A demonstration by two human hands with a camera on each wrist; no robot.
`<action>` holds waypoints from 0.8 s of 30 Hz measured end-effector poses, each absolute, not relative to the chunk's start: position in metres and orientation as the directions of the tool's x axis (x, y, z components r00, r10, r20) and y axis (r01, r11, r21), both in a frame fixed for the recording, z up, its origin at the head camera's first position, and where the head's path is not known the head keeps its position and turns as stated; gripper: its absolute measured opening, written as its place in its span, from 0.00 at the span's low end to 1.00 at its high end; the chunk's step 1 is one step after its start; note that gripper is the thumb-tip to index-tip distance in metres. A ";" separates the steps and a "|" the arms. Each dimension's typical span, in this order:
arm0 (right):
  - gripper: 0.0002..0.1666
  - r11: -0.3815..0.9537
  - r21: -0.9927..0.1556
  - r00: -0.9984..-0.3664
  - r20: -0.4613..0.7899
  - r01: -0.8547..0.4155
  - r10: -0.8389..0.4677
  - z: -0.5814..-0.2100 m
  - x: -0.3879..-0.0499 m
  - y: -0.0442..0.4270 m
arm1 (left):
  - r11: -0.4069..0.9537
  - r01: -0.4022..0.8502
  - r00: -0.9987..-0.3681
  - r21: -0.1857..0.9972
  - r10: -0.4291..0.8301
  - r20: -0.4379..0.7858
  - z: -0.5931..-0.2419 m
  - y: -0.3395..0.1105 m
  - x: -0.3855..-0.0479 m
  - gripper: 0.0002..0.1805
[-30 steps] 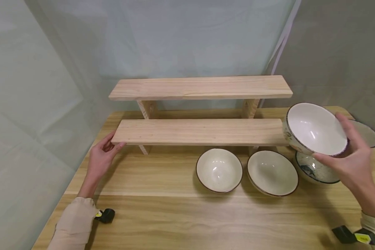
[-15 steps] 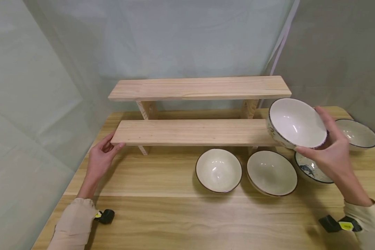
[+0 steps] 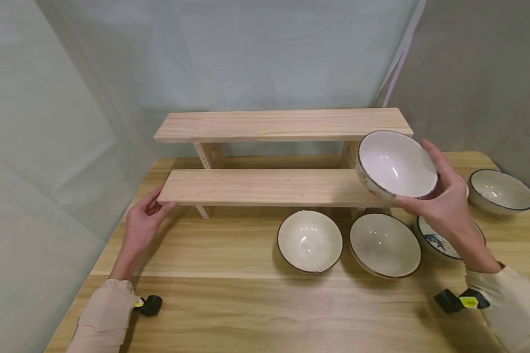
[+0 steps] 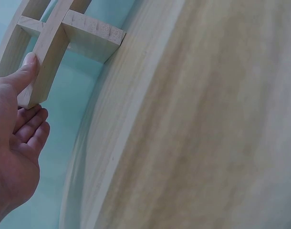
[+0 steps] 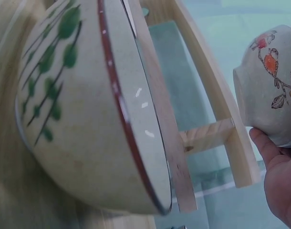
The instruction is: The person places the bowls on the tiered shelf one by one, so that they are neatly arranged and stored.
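Observation:
My right hand (image 3: 452, 208) grips a white bowl (image 3: 397, 164) at its right side, thumb at the near side and fingers behind. The bowl is tilted and in the air, in front of the right end of a two-tier wooden shelf (image 3: 265, 186). Orange-red birds and leafy twigs decorate its outside in the right wrist view. My left hand (image 3: 142, 223) pinches the left end of the lower board, thumb on its front edge; in the left wrist view, fingers (image 4: 33, 126) curl under that end.
On the wooden table (image 3: 203, 314) stand a cream bowl (image 3: 309, 241), a brown-rimmed bowl (image 3: 385, 244) apparently stacked on another, a fish-patterned bowl (image 3: 437, 240) partly behind my right arm, and a blue-rimmed bowl (image 3: 501, 190) farther right. Behind the shelf hangs pale cloth (image 3: 265, 54).
My right hand has carried the bird-patterned bowl leftward and slightly up, to the right end of the shelf. The left hand has kept its place on the lower board.

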State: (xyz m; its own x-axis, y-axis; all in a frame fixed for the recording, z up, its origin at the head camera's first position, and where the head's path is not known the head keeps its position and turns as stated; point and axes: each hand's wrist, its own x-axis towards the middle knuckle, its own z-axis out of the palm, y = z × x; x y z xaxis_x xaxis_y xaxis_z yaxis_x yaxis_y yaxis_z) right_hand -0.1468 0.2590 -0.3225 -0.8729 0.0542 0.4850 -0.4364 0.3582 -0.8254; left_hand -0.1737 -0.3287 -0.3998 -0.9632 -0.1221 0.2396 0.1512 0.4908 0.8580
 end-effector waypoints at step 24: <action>0.63 0.261 -0.823 -0.856 0.517 -0.504 -0.022 -0.308 -0.182 0.211 | 0.491 0.148 -0.964 0.858 -0.124 0.237 -0.398 -0.329 -0.172 0.38</action>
